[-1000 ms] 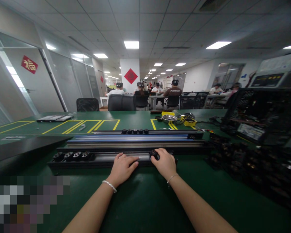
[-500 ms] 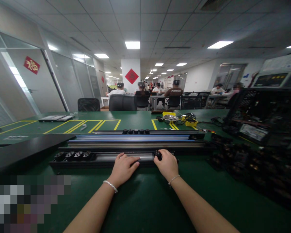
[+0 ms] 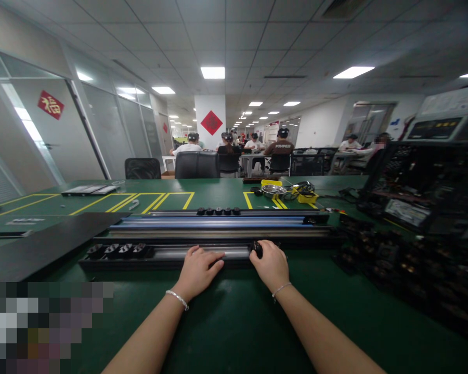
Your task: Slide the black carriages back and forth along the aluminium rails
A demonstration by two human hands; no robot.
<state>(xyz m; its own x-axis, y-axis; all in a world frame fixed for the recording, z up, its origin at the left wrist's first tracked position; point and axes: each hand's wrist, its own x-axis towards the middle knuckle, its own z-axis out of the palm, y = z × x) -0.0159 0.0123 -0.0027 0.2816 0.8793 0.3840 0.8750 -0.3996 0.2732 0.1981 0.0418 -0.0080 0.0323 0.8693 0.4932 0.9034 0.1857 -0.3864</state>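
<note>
A long black rail with a silvery inner strip (image 3: 164, 253) lies across the green table in front of me. Over its middle rests my left hand (image 3: 200, 267), fingers stretched out and holding nothing. Near the rail's right end, my right hand (image 3: 271, 262) has its fingers curled round a small round black part (image 3: 257, 250); the hand hides some of it. Several similar black parts with metallic tops (image 3: 119, 250) sit in a row at the rail's left end.
Behind lie more rails, one of them blue (image 3: 214, 222), and a row of black knobs (image 3: 218, 211). On the right are a heap of dark parts (image 3: 398, 259) and an open black case (image 3: 413, 182). A dark panel (image 3: 58, 241) lies left; a metal bowl (image 3: 273, 191) stands farther back.
My right hand has shifted very slightly to the right with the small black part. The left hand stays in place on the rail.
</note>
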